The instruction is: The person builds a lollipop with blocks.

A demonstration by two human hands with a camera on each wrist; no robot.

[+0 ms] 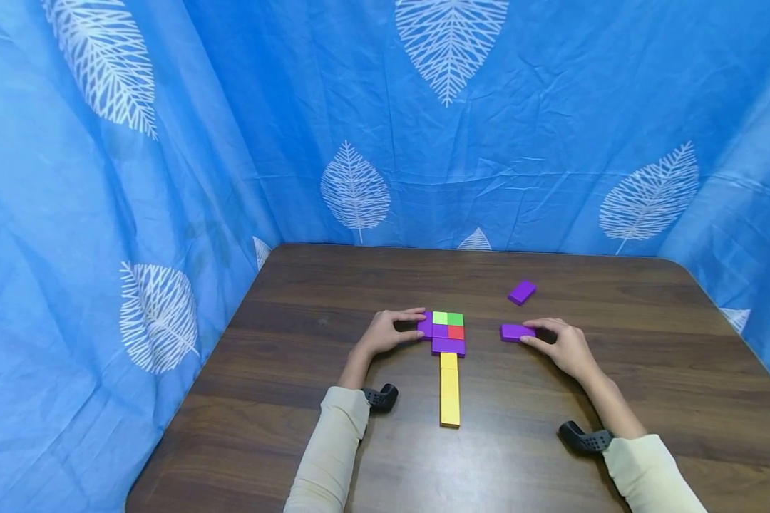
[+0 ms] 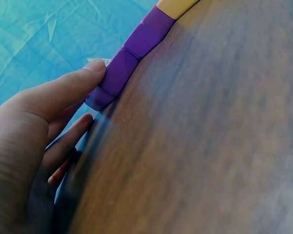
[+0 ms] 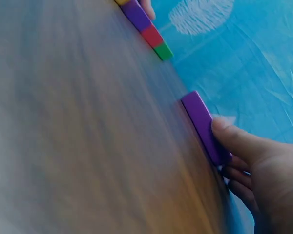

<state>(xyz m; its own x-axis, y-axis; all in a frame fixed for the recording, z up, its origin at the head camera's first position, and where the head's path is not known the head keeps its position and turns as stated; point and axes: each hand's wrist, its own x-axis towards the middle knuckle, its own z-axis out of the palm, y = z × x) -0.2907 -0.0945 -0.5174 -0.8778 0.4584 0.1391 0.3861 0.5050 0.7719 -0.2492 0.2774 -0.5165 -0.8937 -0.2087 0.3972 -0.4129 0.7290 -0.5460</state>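
Observation:
Between thumb and fingers, my left hand (image 1: 381, 332) holds an upright purple block (image 1: 426, 325) at the left side of a flat block arrangement. Beside that block lie a light green block (image 1: 440, 318), a green block (image 1: 455, 319), a red block (image 1: 455, 332) and a small purple piece. Below them runs a crosswise purple block (image 1: 448, 347), with a yellow strip (image 1: 450, 399) extending toward me. To the right, my right hand (image 1: 565, 348) pinches another purple block (image 3: 200, 122) by its right end, low at the table; whether it touches the wood I cannot tell.
A loose purple block (image 1: 522, 293) lies tilted on the wooden table (image 1: 295, 427), beyond the right hand. Blue cloth (image 1: 520, 142) with white leaf prints hangs behind the table and at its sides. Each wrist wears a black device (image 1: 584, 437).

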